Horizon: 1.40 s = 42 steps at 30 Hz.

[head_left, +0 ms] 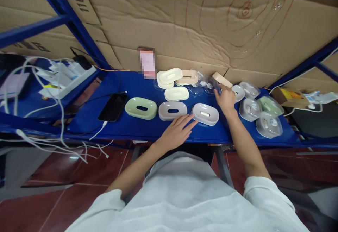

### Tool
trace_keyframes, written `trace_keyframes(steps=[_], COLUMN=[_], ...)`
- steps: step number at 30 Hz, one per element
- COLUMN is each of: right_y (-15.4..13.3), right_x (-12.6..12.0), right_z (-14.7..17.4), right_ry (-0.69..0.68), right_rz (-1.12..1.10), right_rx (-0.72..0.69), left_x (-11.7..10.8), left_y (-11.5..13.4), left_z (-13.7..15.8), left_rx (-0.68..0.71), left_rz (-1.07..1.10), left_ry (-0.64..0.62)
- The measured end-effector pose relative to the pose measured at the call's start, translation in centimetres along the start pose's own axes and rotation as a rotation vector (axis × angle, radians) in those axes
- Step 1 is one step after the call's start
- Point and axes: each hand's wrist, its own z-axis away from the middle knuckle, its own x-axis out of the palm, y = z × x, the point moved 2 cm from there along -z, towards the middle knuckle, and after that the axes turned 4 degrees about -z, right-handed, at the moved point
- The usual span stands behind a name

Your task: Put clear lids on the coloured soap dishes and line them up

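My left hand (178,132) is open with fingers spread, its fingertips at the left edge of a pale lavender soap dish (211,115) that has a small white piece in its middle. Farther back, my right hand (226,100) is closed on the edge of a clear plastic lid (215,83), partly hidden by the fingers. A second lavender dish (166,106) with a dark slot sits left of the first, and a green dish (129,107) stands beyond it. Behind them lie cream dish parts (176,94) and a peach one (188,81).
Several lidded dishes (269,125) are grouped at the right, by a cardboard box (287,97). A black phone (113,107) with a white cable lies left on the blue table (142,130). A power strip (71,84) and loose cables are farther left. Cardboard (163,24) walls the back.
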Motion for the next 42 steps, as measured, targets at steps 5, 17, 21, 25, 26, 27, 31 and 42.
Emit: trace_keyframes(steps=[5, 17, 21, 25, 26, 27, 31, 42], right_y=[0.9, 4.3, 4.2, 2.5, 1.7, 0.8, -2.7, -5.9], right_x=[-3.5, -4.2, -2.9, -2.9, -3.1, -3.4, -4.5, -3.0], right_z=[5.3, 16.0, 15.1, 14.6, 14.8, 15.2, 17.4, 21.3], right_ry=[0.135, -0.043, -0.115, -0.114, -0.121, -0.135, -0.148, -0.070], right_rz=[-0.156, -0.272, -0.240, -0.410, -0.464, -0.507, -0.551, -0.308], right_rx=[-0.167, -0.278, -0.190, -0.143, -0.152, -0.170, -0.232, -0.457], left_x=[1.7, -0.2, 0.0, 0.0, 0.0, 0.0, 0.0, 0.9], left_y=[1.1, -0.1, -0.6, -0.9, -1.0, -1.0, -1.3, -1.4], left_z=[-2.7, 1.9, 2.6, 2.8, 2.8, 2.9, 3.0, 3.4], left_rx=[0.012, -0.001, -0.051, -0.108, -0.128, -0.150, -0.208, -0.239], left_rz=[0.012, 0.045, 0.161, 0.246, 0.270, 0.294, 0.353, 0.372], left_ry=[-0.091, 0.061, 0.069, 0.093, 0.115, 0.139, 0.183, 0.198])
